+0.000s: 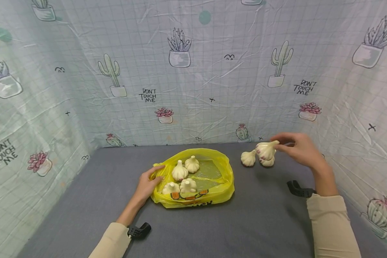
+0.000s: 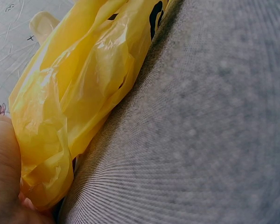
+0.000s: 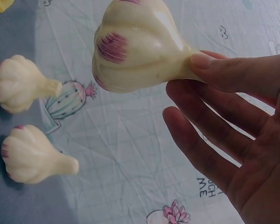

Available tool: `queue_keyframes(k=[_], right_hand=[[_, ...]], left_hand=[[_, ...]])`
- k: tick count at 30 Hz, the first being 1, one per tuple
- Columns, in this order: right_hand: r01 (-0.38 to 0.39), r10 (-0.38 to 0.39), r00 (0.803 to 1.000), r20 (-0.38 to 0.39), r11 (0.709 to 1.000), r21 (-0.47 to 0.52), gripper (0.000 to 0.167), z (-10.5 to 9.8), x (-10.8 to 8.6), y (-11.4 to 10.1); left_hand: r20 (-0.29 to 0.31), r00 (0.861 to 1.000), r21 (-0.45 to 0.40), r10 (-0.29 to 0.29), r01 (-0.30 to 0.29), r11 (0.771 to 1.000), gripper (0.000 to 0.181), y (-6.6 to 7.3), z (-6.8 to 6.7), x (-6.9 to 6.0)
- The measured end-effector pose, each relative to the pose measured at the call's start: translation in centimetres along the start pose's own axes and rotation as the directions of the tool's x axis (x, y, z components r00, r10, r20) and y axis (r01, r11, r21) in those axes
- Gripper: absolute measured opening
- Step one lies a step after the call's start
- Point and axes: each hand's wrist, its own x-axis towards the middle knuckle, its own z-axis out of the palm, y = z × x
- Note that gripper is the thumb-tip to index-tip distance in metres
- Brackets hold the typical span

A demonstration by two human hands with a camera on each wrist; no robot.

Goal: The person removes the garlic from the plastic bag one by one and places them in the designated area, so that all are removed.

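My right hand (image 1: 300,149) pinches a garlic bulb (image 1: 265,149) by its stem, thumb against fingertips. Cream with purple streaks, that bulb (image 3: 135,46) is held up in the right wrist view. Below and beside it, two more garlic bulbs (image 3: 21,84) (image 3: 31,156) lie on the table. A yellow plastic bag (image 1: 229,175) lies spread at the middle, its mouth facing up, with several garlic bulbs (image 1: 179,171) in its left part. At the bag's left edge my left hand (image 1: 145,184) grips the plastic (image 2: 42,140) between thumb and fingers; most fingers are hidden in the left wrist view.
The dark grey table (image 1: 245,225) runs back to a pale sheet (image 1: 212,86) printed with potted cacti, which hangs behind and on both sides. Each wrist wears a black camera mount (image 1: 140,230). The sheet rises just behind and right of the right hand.
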Motion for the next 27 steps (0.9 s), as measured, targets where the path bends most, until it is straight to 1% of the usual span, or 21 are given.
queue_keyframes(k=[12,27], right_hand=[[-0.045,0.044,0.999,-0.022,0.999,-0.014,0.023,-0.9,-0.6,0.8],[-0.055,0.054,0.998,-0.033,0.998,-0.017,0.024,-1.3,-0.7,1.6]], left_hand=[[0.008,1.000,-0.005,-0.004,0.004,1.000,0.044,-0.3,0.0,-0.1],[0.018,1.000,-0.008,-0.007,0.007,1.000,0.043,-0.2,0.0,0.0]])
